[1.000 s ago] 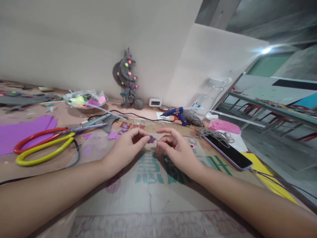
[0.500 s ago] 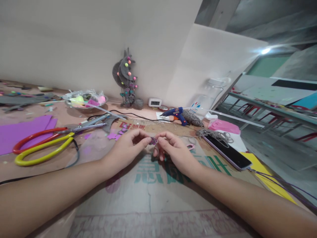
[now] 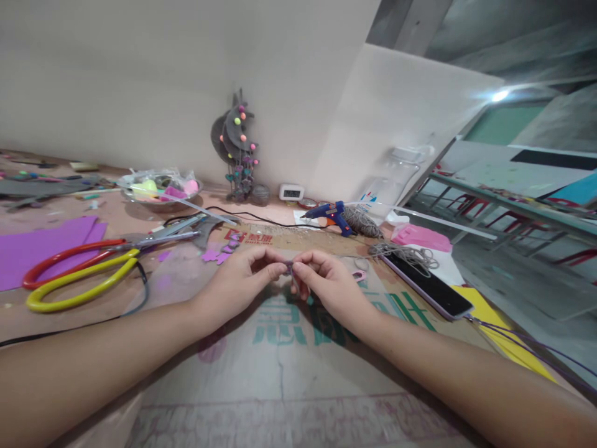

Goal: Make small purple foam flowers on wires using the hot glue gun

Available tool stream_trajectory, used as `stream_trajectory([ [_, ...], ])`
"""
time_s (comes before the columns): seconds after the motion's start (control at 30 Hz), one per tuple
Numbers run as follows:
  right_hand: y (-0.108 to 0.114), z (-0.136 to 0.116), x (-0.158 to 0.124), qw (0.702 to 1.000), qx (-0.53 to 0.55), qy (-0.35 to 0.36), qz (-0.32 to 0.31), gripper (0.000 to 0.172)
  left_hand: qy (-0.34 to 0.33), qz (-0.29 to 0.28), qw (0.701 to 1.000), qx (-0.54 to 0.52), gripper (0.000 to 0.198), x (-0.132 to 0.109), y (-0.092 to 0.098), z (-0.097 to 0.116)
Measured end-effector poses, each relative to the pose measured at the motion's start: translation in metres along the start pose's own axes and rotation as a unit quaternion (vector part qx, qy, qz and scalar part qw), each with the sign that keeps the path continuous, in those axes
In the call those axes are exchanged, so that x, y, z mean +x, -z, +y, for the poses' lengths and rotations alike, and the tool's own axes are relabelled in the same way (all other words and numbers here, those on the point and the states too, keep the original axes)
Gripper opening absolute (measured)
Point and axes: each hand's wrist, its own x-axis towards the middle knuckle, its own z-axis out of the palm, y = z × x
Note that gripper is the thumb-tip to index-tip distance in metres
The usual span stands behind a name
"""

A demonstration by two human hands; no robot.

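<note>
My left hand (image 3: pixel 242 281) and my right hand (image 3: pixel 326 283) meet fingertip to fingertip above a flattened cardboard sheet (image 3: pixel 280 348) with green print. Between the pinched thumbs and forefingers sits a tiny purple piece (image 3: pixel 288 267), mostly hidden by the fingers. Both hands are closed on it. A few small purple foam cut-outs (image 3: pixel 218 254) lie just left of my left hand.
Large scissors with red and yellow handles (image 3: pixel 79 274) lie at the left over purple foam sheets (image 3: pixel 41 246). A blue glue gun (image 3: pixel 330 214), a grey string ball (image 3: pixel 361 223), a phone (image 3: pixel 429 286), a bowl of bits (image 3: pixel 161 186) and a grey decorated ornament (image 3: pixel 237 149) stand around.
My right hand has closed in from an open curl to a pinch against my left fingertips. The purple piece, clearly seen a second ago, is now nearly covered.
</note>
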Motion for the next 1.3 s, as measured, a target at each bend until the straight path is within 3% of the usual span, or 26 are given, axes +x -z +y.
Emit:
stream_trajectory([
  [0.37, 0.000, -0.002, -0.001, 0.999, -0.015, 0.015, 0.023, 0.022, 0.036, -0.014, 0.997, -0.068, 0.022, 0.000, -0.004, 0.003],
  [0.47, 0.000, -0.002, 0.000, 0.999, -0.018, 0.015, 0.030, 0.022, 0.036, 0.008, 0.994, -0.107, 0.028, 0.001, -0.004, 0.000],
  [0.6, 0.000, -0.003, -0.001, 0.999, -0.015, 0.014, 0.030, 0.021, 0.043, 0.056, 0.986, -0.151, 0.017, 0.004, -0.002, -0.005],
  [0.8, 0.000, -0.002, 0.000, 0.999, -0.005, 0.022, 0.038, 0.019, 0.066, 0.053, 0.980, -0.182, 0.024, 0.004, -0.004, -0.011],
  [0.97, 0.001, -0.001, 0.001, 0.999, 0.006, 0.030, 0.040, 0.020, 0.043, 0.046, 0.992, -0.109, 0.031, 0.004, -0.002, -0.010],
  [1.07, 0.001, 0.000, 0.001, 0.999, 0.002, 0.032, 0.040, 0.021, 0.032, 0.025, 0.998, -0.039, 0.024, 0.005, 0.000, -0.006],
  [1.2, 0.001, 0.000, 0.002, 0.999, 0.003, 0.036, 0.038, 0.020, 0.039, -0.006, 0.998, -0.044, 0.020, 0.004, 0.000, 0.001],
  [1.3, 0.001, 0.000, 0.002, 0.999, 0.004, 0.031, 0.030, 0.019, 0.043, 0.001, 0.999, -0.029, 0.015, 0.003, -0.001, 0.003],
])
